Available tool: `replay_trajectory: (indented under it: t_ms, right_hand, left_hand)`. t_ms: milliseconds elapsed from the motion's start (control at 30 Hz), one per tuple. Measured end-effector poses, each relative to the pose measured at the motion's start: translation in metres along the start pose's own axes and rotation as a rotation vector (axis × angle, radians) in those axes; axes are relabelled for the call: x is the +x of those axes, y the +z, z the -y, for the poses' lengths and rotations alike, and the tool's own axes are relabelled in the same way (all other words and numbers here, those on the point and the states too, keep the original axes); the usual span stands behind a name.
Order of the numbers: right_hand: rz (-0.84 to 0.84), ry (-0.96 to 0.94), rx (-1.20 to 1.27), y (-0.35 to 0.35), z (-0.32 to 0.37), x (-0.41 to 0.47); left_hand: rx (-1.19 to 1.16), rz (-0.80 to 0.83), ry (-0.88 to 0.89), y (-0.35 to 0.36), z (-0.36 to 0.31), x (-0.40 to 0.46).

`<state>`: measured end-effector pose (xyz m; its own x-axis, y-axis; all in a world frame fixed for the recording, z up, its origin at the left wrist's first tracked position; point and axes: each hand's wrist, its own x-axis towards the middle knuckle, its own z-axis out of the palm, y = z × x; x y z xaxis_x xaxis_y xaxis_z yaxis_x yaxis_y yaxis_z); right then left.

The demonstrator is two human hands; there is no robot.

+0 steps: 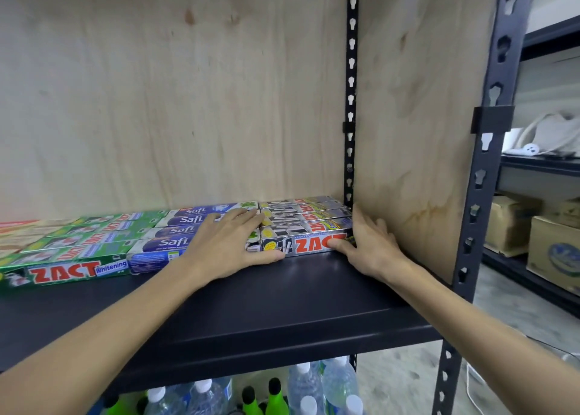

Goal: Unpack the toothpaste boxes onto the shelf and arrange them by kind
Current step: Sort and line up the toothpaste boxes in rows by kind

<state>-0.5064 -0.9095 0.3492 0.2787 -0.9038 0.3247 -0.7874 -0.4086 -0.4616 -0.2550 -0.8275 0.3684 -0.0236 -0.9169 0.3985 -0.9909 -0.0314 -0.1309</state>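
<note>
My left hand (230,242) lies flat, fingers straight, across the blue boxes (175,231), thumb against the front silver box (309,242). My right hand (365,246) presses that box's right end, fingers loose, gripping nothing. Green boxes (78,251) sit left of the blue ones on the shelf (266,308).

Even soft light; wide-angle edge bending; mild blur.

Boxes (67,268) read ZACT, Safi, seemingly.
</note>
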Motion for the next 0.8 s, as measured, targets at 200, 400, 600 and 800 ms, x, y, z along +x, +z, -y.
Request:
replay_trajectory:
  t_ms: [200,400,600,800]
  right_hand:
    - [0.004,0.023,-0.013,0.005,-0.002,0.006]
    - [-0.022,0.018,-0.062,0.004,0.0,0.003]
    - [-0.105,-0.002,-0.155,0.003,0.007,-0.005]
    - [-0.331,-0.163,-0.272,-0.001,0.012,-0.022]
  left_hand:
    - [0.008,-0.023,-0.002,0.006,0.003,0.0]
    - [-0.007,-0.061,-0.039,0.01,0.004,0.001]
    - [0.009,-0.1,-0.055,0.006,0.0,-0.006]
    - [-0.124,-0.15,-0.105,0.002,0.002,-0.019]
